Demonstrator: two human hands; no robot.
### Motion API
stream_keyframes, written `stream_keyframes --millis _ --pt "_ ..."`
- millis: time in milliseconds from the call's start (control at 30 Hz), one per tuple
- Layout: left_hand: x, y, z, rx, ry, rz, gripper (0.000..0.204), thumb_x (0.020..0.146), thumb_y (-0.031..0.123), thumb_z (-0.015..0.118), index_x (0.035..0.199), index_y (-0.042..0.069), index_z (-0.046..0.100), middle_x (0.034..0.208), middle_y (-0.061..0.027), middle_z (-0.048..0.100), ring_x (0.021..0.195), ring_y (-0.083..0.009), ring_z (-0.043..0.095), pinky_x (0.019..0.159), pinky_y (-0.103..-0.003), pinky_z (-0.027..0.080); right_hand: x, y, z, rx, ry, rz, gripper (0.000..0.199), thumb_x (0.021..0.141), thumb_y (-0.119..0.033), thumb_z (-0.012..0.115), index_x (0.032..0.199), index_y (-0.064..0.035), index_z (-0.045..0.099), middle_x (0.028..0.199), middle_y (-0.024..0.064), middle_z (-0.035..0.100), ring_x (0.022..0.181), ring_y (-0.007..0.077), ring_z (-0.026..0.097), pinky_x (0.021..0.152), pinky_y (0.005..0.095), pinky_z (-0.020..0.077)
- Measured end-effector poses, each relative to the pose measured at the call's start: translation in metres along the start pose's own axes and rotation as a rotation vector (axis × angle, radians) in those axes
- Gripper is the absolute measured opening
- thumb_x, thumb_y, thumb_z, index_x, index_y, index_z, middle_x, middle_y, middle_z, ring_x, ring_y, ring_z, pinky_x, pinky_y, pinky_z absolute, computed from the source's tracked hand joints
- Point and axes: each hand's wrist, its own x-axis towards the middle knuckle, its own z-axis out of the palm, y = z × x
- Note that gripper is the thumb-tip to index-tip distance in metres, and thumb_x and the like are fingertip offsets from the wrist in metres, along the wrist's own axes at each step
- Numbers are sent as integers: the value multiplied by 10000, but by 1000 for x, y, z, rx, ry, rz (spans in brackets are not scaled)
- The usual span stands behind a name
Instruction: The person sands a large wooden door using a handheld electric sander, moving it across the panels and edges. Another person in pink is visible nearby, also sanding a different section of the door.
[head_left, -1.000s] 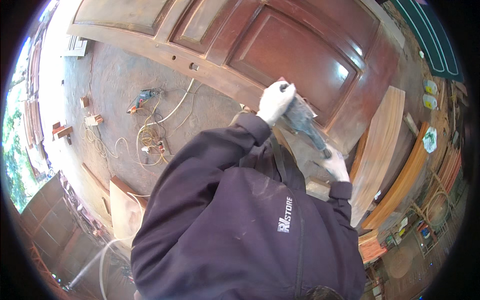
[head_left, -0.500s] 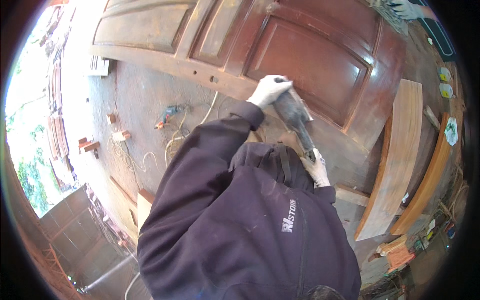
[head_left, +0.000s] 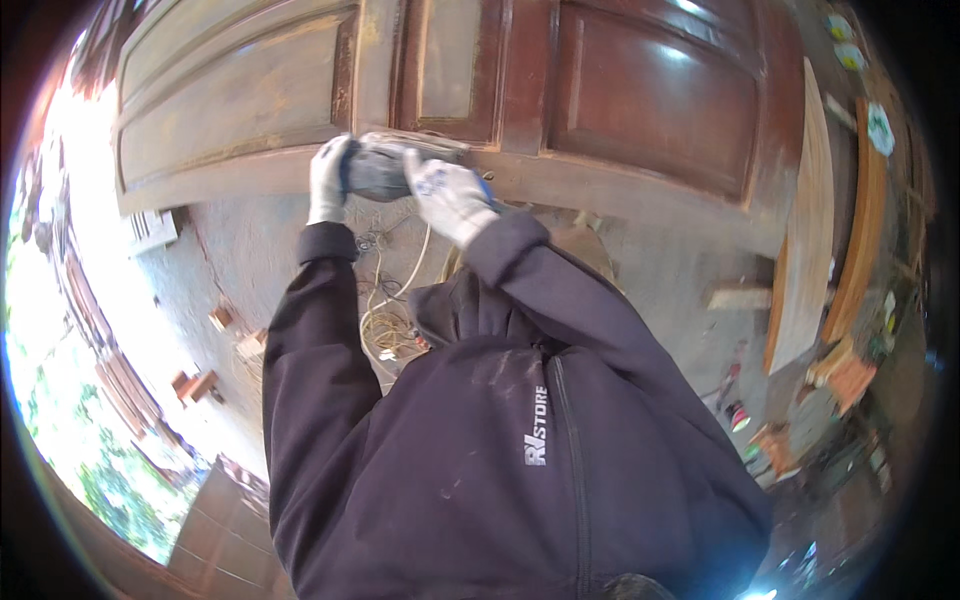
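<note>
A dark hand-held power sander (head_left: pixel 378 174) sits at the near edge of a large panelled wooden door (head_left: pixel 225 180). Its lower part is hidden, and motion blurs it. My left hand (head_left: pixel 328 182), in a white work glove, is closed around the sander's left end. On the other side my right hand (head_left: pixel 447 195), gloved too, grips its right end. The door lies across the far side, with dull, pale-brown wood on the left and glossy reddish-brown finish on the right panel (head_left: pixel 650 110).
Long boards (head_left: pixel 812 230) stand to the right of the door, with a browner plank (head_left: pixel 862 225) beyond. Coiled cables (head_left: pixel 385 325) lie on the floor in front of me. Small wood blocks (head_left: pixel 195 385) and a pale slatted piece (head_left: pixel 150 232) are at the left.
Both hands and the sander have moved left along the door's near edge. My right hand has come up from near my body, and the tool has turned. Another person's gloved hand has left view.
</note>
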Motion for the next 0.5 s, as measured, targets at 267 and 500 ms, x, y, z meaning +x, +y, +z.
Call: stream_keyframes --millis 267,500 --pt "67 -24 -95 -145 -6 -99 303 1036 264 554 1095 -1 690 1032 -50 692 955 -158 620 902 -328 496 43 -53 54 10 97 2 623 947 -136 469 1552 -68 337 959 142 704 805 269 704 696 412 564" --pt "1 3 80 82 -232 138 319 996 217 596 1149 -48 688 1080 -98 708 977 -172 654 922 -313 496 -82 27 2 145 190 246 713 893 -263 624 1537 -117 356 997 189 697 860 341 717 751 464 577"
